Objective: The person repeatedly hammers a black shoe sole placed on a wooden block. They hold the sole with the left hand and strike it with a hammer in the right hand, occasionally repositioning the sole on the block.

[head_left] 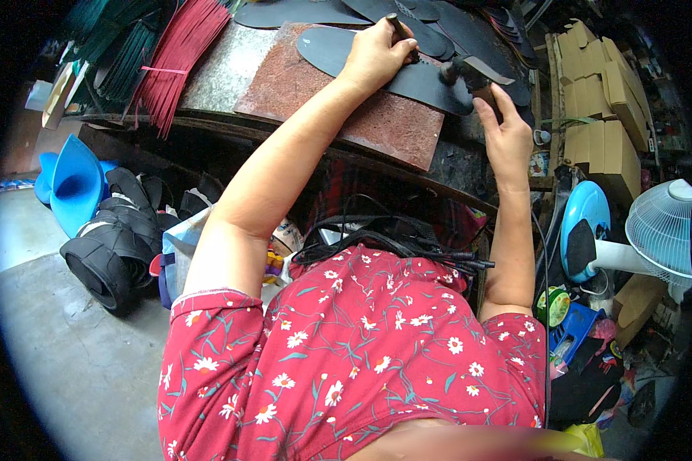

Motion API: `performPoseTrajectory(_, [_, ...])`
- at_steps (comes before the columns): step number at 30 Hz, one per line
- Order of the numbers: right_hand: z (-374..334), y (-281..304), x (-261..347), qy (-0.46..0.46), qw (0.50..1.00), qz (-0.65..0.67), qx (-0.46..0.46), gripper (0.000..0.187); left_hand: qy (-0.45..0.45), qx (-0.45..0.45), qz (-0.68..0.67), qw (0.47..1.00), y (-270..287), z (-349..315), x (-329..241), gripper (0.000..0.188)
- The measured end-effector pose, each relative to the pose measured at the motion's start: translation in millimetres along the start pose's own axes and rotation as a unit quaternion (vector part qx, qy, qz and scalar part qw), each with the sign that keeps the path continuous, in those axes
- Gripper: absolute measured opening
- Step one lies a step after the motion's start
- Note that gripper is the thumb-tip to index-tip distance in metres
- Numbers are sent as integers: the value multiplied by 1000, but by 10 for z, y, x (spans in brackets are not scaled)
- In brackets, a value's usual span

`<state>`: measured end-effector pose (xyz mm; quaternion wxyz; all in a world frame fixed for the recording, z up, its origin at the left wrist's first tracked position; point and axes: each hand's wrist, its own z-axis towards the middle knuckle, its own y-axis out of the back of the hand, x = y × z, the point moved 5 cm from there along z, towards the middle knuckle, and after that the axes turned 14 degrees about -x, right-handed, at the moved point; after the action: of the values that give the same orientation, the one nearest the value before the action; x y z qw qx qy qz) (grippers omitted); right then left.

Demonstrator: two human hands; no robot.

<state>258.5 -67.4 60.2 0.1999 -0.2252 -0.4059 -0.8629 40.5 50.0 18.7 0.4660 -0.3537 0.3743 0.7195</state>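
A black sole-shaped sheet (323, 52) lies on a reddish slab (275, 86) at the bench's front edge. My left hand (377, 58) is closed around a dark, rod-like punch (394, 24), its lower end at the sheet's middle. To the right, my right hand (506, 138) grips a hammer (480, 75) with a dark head and a curved metal end, just beside the sheet's right end. Fingers partly hide the hammer's handle. Whether the punch tip has gone into the sheet is too small to tell.
More black soles (284, 13) lie behind the slab. Bundles of red strips (178, 58) hang at the bench's left. Cardboard boxes (596, 142), a white fan (661, 230) and a blue round object (584, 219) stand right. Black rolled sheets (108, 257) rest on the floor.
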Motion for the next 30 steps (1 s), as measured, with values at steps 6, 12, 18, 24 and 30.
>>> performPoseTrajectory(6, [110, 464, 345, 105, 951, 236, -168, 31, -195, 4, 88, 977, -10, -85, -294, 17])
performPoseTrajectory(12, [71, 52, 101, 32, 997, 67, -29, 39, -225, -2, 150, 963, -87, -174, -369, 17])
performPoseTrajectory(18, [-14, -74, -67, 35, 997, -72, 3, 46, 210, -57, -252, 943, 130, 33, 71, 9])
performPoseTrajectory(24, [5, -135, -104, 16, 997, -67, 18, 44, 60, -17, -24, 998, 261, 37, 76, 17])
performPoseTrajectory(30, [117, 210, 135, 42, 995, 81, -42, 37, -62, -44, 52, 996, 284, 49, -40, 20])
